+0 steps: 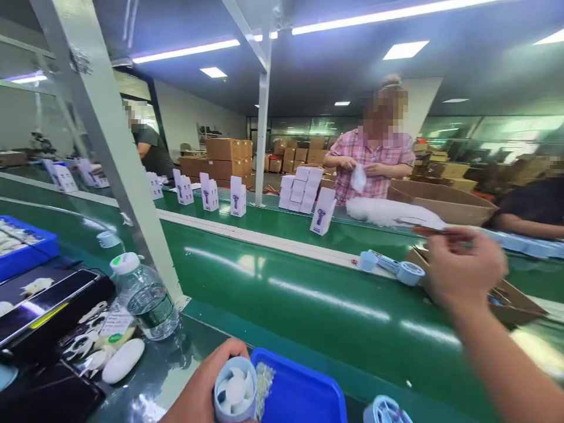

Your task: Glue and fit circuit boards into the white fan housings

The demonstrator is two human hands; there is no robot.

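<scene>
At the bottom centre, my left hand (pixel 200 385) is wrapped round a light blue fan head (pixel 235 389) whose white blades face up. Just right of it lies a blue tray (pixel 304 390) with small pale bits along its left side. My right hand (pixel 467 267) is stretched out over the conveyor at the right, fingers pinched together above an open carton (pixel 511 302); what they hold, if anything, is too blurred to make out. Left of that hand, light blue fan parts (pixel 410 273) lie on the white strip. Another fan part (pixel 385 411) sits at the bottom edge.
A water bottle (pixel 147 299) stands beside a slanted metal post (pixel 118 147). White printed boxes (pixel 238 197) stand along the green conveyor (pixel 282 294). Across it, a person in a plaid shirt (pixel 374 158) holds a white bag. A blue bin (pixel 26 247) is at left.
</scene>
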